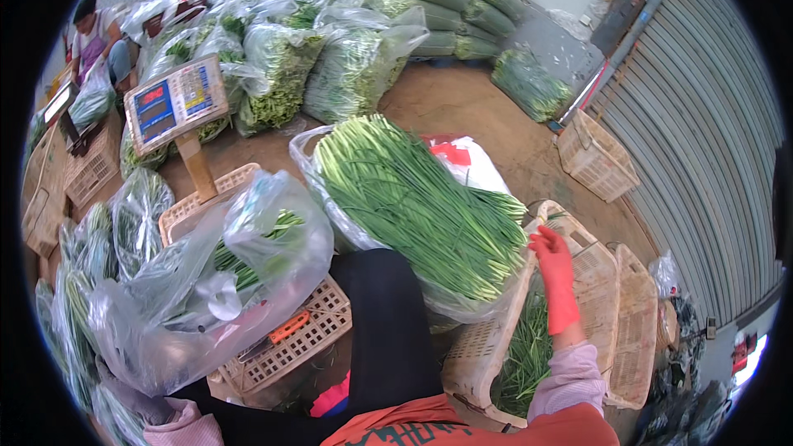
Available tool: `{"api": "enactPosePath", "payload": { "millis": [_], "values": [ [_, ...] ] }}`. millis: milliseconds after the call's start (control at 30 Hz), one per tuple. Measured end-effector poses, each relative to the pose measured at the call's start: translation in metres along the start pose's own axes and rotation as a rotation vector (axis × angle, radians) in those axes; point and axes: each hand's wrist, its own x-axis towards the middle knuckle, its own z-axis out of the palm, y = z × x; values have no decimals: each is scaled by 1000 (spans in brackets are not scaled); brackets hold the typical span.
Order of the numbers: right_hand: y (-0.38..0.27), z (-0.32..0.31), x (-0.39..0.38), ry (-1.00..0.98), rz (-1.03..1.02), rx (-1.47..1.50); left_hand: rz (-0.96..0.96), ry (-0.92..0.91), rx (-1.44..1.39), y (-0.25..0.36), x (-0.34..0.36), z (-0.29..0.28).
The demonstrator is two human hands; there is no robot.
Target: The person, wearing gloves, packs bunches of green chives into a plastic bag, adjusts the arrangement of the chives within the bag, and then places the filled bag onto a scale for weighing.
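Note:
My right hand (555, 277), in a red glove, is closed on the edge of a big clear bag of long green stalks (405, 198), where the bag lies against the rim of a beige plastic basket (599, 268). More loose green stalks (524, 355) lie inside that basket below the hand. My left hand (136, 400), in a grey glove, is mostly hidden and grips the bottom of a crumpled clear plastic bag (248, 264) holding a few stalks. This bag sits on a beige crate (289, 347).
A scale display on a wooden post (176, 103) stands behind the crate. Several filled bags of greens (330, 58) are piled at the back and on the left. An empty basket (596, 157) stands by the metal shutter (702, 116). Another person (95, 33) sits far left.

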Motion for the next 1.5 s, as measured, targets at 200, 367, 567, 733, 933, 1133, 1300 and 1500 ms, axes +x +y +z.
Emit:
{"api": "enactPosePath", "payload": {
  "millis": [200,367,567,733,933,1133,1300,1500],
  "values": [
    [49,26,-4,-124,-132,-458,-764,-89,-1203,33,6,-11],
    [-4,61,-28,-213,-86,-411,-635,-13,-1336,-19,0,3],
    [-34,95,-67,-461,-485,-783,-637,-55,-1399,0,-4,-2],
    [-28,105,-77,-506,-471,-976,-715,-48,-1442,40,-12,-12],
    [-23,114,-79,-487,-509,-1014,-771,-3,-1370,19,-5,-8],
    [-33,154,-76,-385,-537,-1133,-666,-32,-1315,-23,4,10],
    [9,183,-64,-313,-514,-1285,-549,-46,-1292,-53,1,22],
    [-31,123,-26,-377,-383,-758,-475,-47,-1396,-21,-15,13]
  ]
}}
